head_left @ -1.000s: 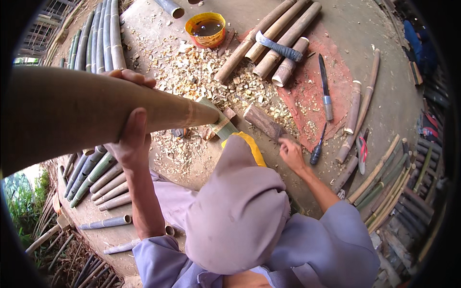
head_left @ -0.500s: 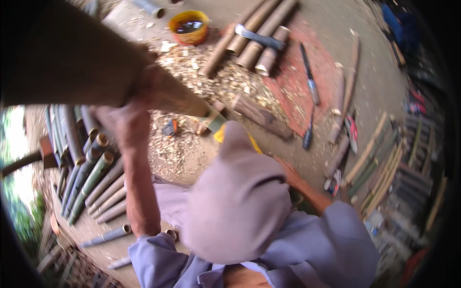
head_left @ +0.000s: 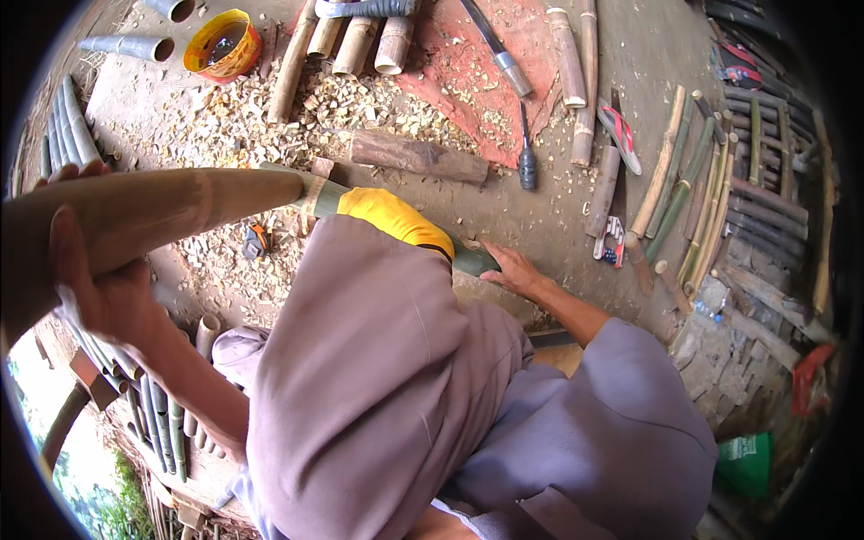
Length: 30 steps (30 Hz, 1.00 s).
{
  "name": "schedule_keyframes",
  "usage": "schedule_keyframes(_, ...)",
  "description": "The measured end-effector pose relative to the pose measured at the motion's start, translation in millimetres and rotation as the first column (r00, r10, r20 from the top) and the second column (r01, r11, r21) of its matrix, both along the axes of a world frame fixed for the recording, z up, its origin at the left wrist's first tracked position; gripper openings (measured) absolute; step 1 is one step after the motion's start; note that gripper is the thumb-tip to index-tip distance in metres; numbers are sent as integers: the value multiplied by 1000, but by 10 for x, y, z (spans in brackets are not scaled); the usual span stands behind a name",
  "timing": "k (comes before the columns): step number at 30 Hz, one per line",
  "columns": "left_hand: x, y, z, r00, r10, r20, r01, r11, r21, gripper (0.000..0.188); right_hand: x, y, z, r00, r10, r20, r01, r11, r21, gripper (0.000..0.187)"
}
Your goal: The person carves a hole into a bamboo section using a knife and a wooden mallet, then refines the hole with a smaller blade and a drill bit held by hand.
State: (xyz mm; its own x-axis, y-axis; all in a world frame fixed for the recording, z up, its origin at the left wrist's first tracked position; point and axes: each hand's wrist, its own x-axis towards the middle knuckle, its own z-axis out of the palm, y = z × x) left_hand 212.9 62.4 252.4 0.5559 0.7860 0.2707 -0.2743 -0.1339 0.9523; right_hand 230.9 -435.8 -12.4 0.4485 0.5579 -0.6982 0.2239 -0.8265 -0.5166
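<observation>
My left hand (head_left: 103,292) is wrapped round a thick brown bamboo pole (head_left: 162,216), with fingertips showing on its far side. The pole's narrower end overlaps or meets a green bamboo piece (head_left: 472,258); I cannot tell whether they are joined. A yellow cloth (head_left: 396,219) covers the middle of the green piece. At that piece's right end, the thumb and fingers of my right hand (head_left: 517,270) are stretched out and spread against it. The mauve-grey cloth of my clothing (head_left: 360,360) hides much of the ground between my arms.
Wood chips (head_left: 216,135) litter the ground ahead, around a brown log (head_left: 418,157). Beyond are a yellow-orange bucket (head_left: 202,65) of dark liquid, a long knife (head_left: 497,49) and a black-handled tool (head_left: 527,166). A tape measure (head_left: 256,241) and cut bamboo (head_left: 162,423) lie left, a sandal (head_left: 621,135) right.
The brown pole and my left hand have swung down and to the left. My right hand, partly hidden before, now shows at the green bamboo's end. The whole view has shifted.
</observation>
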Motion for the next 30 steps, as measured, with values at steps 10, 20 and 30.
schedule_keyframes(10,-112,1,-167,998,-31,46,26,994,103,59,368,143,-103,993,102,66,-108,990,91,69)
schedule_keyframes(20,-671,101,-935,948,-77,-310,119,986,118,103,1367,3263,1659,962,116,-248,88,726,682,69)
schedule_keyframes(30,82,-764,-1500,940,329,-89,-297,920,256,53,1006,3862,2068,895,436,88,-175,163,971,67)
